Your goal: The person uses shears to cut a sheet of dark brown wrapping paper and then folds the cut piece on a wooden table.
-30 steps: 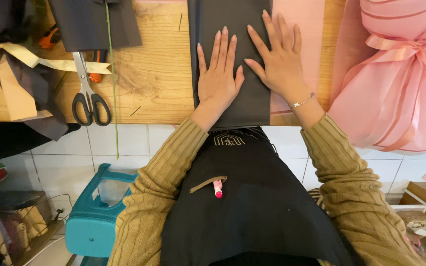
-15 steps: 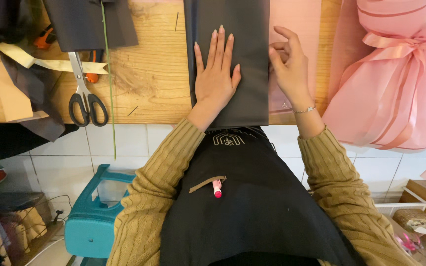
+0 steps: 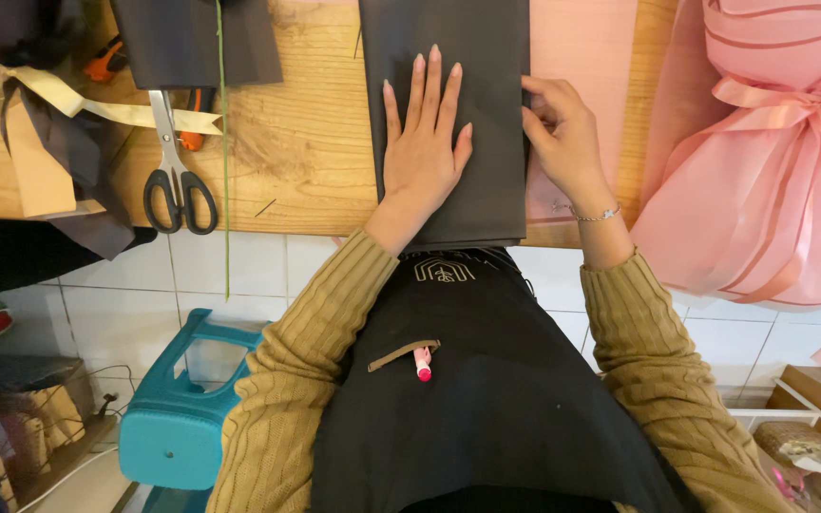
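A dark grey sheet of wrapping paper (image 3: 496, 57) lies folded on the wooden worktop (image 3: 306, 152), its near edge hanging a little over the front. My left hand (image 3: 425, 142) presses flat on it, fingers spread. My right hand (image 3: 563, 128) pinches the sheet's right edge, where it overlaps a pink sheet (image 3: 582, 57) underneath. I wear an olive ribbed sweater and a black apron with a pink pen in its pocket.
Scissors (image 3: 178, 166) with black handles lie at the left beside a cream ribbon (image 3: 97, 109) and dark paper scraps. A pink wrapped bouquet (image 3: 762, 161) with a ribbon bow fills the right. A teal plastic stool (image 3: 182, 418) stands on the floor below.
My right hand has moved from lying flat on the pink sheet to gripping the right edge of the dark sheet. The left hand stays pressed flat in place.
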